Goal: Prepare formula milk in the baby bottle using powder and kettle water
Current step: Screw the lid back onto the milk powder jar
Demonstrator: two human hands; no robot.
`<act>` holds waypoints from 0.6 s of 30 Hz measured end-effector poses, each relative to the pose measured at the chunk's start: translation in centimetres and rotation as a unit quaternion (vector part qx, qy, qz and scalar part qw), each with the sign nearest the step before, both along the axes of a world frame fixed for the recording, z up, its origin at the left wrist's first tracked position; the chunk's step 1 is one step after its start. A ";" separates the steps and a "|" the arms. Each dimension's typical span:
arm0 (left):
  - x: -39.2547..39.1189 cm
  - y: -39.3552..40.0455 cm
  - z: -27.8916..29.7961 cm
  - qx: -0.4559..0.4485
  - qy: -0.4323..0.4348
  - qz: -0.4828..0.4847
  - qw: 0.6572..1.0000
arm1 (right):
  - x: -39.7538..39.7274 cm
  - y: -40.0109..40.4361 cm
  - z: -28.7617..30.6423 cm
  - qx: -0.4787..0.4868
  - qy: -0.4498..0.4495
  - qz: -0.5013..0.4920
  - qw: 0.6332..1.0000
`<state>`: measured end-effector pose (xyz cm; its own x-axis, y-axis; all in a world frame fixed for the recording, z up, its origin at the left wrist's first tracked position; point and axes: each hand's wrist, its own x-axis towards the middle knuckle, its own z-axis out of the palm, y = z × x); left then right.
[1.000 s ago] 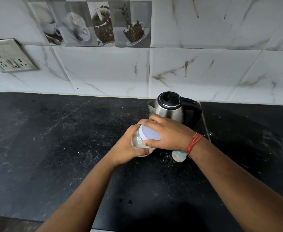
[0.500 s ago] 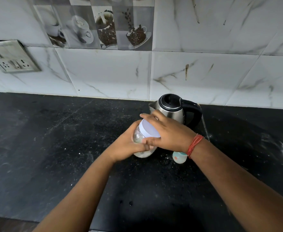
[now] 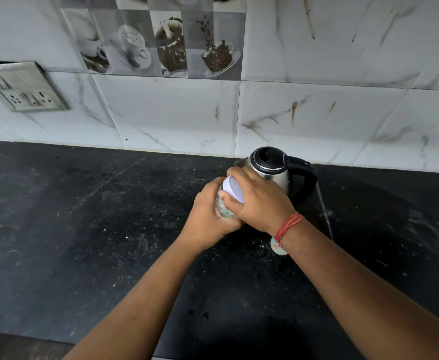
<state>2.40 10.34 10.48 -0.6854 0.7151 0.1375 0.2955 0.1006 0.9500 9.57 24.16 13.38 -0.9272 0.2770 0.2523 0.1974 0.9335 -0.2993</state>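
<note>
Here our left hand (image 3: 208, 216) grips the clear glass jar (image 3: 222, 207) above the black stone counter (image 3: 83, 229), our right hand (image 3: 260, 201) clasping its white round lid (image 3: 232, 189); a hard twist could spill powder.

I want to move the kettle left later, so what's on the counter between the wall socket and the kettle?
In the head view, only bare black counter with pale specks lies between the wall socket and the kettle.
</note>
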 end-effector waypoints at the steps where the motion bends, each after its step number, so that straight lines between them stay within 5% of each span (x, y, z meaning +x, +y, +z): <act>1: 0.1 0.1 -0.2 0.007 0.012 0.012 1.000 | -0.2 -0.2 -0.2 0.001 -0.002 -0.012 1.000; 9: -0.8 -1.4 -3.6 -0.036 -0.045 0.026 0.998 | -0.7 -1.3 -2.1 -0.112 -0.062 -0.032 0.991; 18: -2.3 -4.2 -7.1 -0.072 -0.101 0.028 0.992 | -0.7 -2.7 -7.3 -0.311 -0.026 -0.012 0.950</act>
